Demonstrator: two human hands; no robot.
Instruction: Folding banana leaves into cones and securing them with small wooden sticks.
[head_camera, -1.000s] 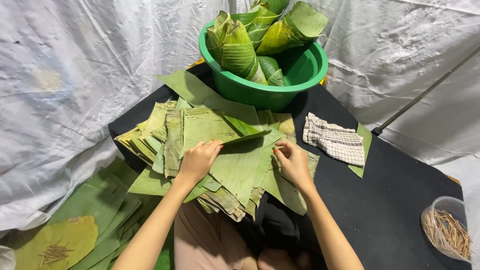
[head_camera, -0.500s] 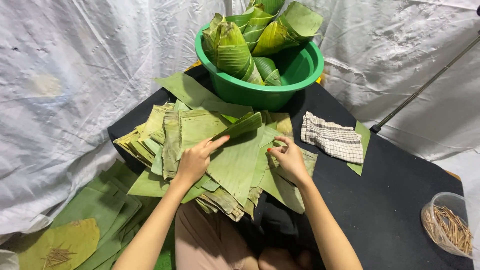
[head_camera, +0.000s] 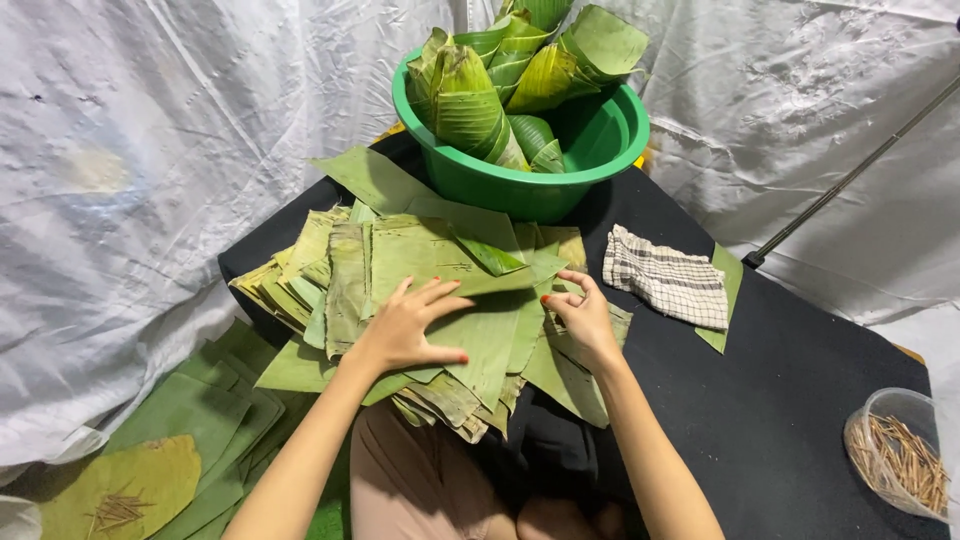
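A pile of cut green banana leaf pieces (head_camera: 345, 275) lies on a black table (head_camera: 790, 400). My left hand (head_camera: 410, 325) rests flat, fingers spread, on the top leaf piece (head_camera: 495, 335). My right hand (head_camera: 582, 315) pinches the right edge of that same top leaf, which lies flat on the pile. Behind the pile stands a green plastic basin (head_camera: 590, 150) filled with rolled leaf cones (head_camera: 470, 100).
A checked cloth (head_camera: 665, 275) lies right of the pile on a leaf scrap. A clear container of thin sticks (head_camera: 900, 465) sits at the right edge. More leaves (head_camera: 190, 420) lie on the floor at lower left. White sheeting surrounds the table.
The top leaf's far edge, lifted half a second ago, now lies flat. My left hand has spread out on it and my right hand has moved onto its right edge.
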